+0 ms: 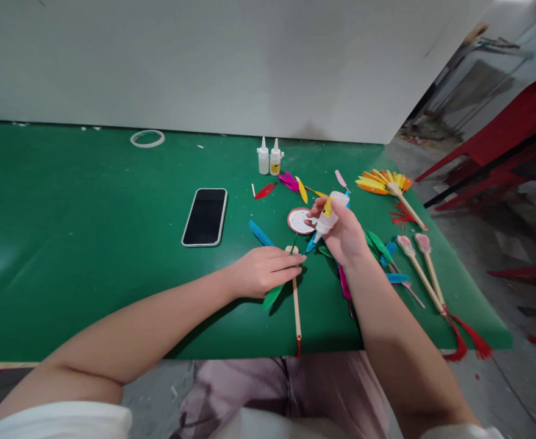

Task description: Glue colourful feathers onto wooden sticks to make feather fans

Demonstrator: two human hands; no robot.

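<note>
My right hand [347, 235] is closed around a small white glue bottle [334, 210] with a yellow label, its nozzle tilted down towards the left. A blue feather [312, 244] lies just beneath that nozzle; whether they touch I cannot tell. My left hand [268, 271], fingers together, holds a green feather [274, 297] whose tip sticks out below the palm. Under these fingers lies a wooden fan handle [297, 308] with a red tassel at its lower end, its rounded head partly covered. Beyond the left hand is another blue feather [261, 233].
A phone [205, 217] lies left on the green table [89, 225]. Two glue bottles [263, 158] stand behind. A round white disc [299, 221] sits near my right hand. At right are a yellow feather fan [386, 183], two tasselled handles [427, 268] and loose feathers [377, 246].
</note>
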